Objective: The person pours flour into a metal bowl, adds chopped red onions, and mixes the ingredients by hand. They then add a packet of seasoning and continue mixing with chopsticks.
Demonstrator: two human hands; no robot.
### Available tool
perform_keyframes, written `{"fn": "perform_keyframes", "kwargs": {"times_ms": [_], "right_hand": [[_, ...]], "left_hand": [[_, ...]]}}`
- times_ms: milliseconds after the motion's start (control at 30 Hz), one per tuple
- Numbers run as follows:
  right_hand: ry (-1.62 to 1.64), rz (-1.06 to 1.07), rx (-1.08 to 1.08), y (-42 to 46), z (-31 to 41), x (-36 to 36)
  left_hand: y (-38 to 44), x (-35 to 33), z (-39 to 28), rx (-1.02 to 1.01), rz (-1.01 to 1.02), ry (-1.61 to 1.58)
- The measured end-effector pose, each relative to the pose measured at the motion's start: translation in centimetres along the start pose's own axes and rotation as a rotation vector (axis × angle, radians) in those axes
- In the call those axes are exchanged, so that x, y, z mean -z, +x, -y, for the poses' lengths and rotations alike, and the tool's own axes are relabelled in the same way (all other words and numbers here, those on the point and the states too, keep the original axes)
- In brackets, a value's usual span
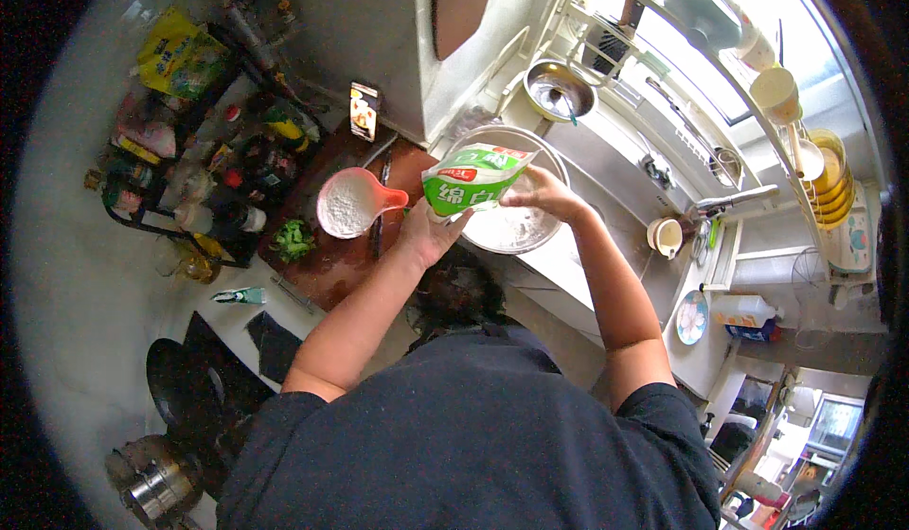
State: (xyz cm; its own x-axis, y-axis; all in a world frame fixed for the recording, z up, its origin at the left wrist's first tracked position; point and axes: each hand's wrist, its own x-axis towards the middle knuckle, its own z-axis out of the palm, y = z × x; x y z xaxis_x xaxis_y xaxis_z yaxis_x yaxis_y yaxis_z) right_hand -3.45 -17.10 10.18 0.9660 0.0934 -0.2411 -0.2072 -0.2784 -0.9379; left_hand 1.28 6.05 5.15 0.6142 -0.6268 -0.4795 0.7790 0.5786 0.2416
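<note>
Both hands hold a green and white plastic bag (461, 182) that bears printed writing. My left hand (429, 233) grips its lower left part, and my right hand (543, 195) holds its right side. The bag is tilted over a large round basin (518, 247) with white powder (522, 226) inside; whether anything falls from the bag cannot be told. To the left, a pink-rimmed cup with a handle (393, 199) holds more white powder (346, 205). It stands on a reddish-brown board (341, 273) beside chopped green leaves (292, 240).
A lit phone (363, 111) leans upright behind the board. Bottles and bags crowd a dark rack (170, 230) at left, above a wok (167, 381). A metal bowl (561, 90) stands beyond the basin. At right are a sink, a cream mug (667, 237) and a flowered plate (692, 317).
</note>
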Motion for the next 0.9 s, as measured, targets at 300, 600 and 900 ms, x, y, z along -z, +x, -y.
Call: {"fn": "perform_keyframes", "kwargs": {"times_ms": [300,600,900], "right_hand": [[0.106,-0.359,0.134,-4.4,-0.8,6.5],[0.415,-0.424,0.129,-10.0,-4.9,15.5],[-0.673,-0.628,0.52,-14.7,-1.1,21.1]], "left_hand": [[2.2,-5.5,4.4,-0.208,-0.296,0.8],[6.8,-16.9,11.4,-0.518,0.077,0.952],[8.5,-19.2,18.5,-0.589,0.279,1.126]]}}
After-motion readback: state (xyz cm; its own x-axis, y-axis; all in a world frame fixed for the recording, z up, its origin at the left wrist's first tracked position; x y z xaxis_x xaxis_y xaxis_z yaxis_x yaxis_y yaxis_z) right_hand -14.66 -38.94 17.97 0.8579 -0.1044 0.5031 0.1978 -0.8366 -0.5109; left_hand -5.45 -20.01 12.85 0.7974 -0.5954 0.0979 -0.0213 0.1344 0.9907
